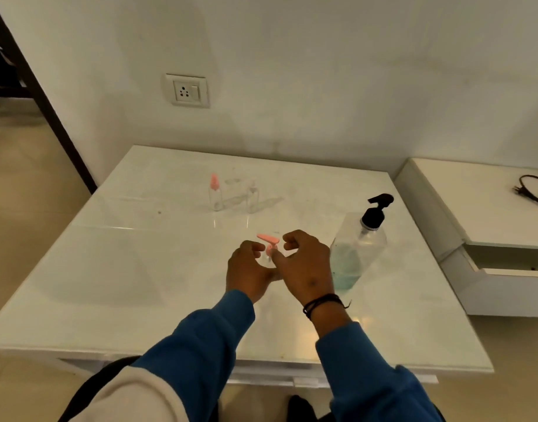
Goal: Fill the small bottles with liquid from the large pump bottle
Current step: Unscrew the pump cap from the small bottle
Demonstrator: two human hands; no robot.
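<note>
Both hands [249,269] around small clear pink-pumped bottle [267,252].

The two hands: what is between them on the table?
In the head view, a small clear bottle with a pink pump top stands between the left hand and the right hand.

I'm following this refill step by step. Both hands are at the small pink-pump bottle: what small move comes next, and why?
Probably twisting the pink pump top off. The left hand and right hand curl around the small bottle, which is still capped, so liquid from the large pump bottle beside it cannot go in yet.
</note>
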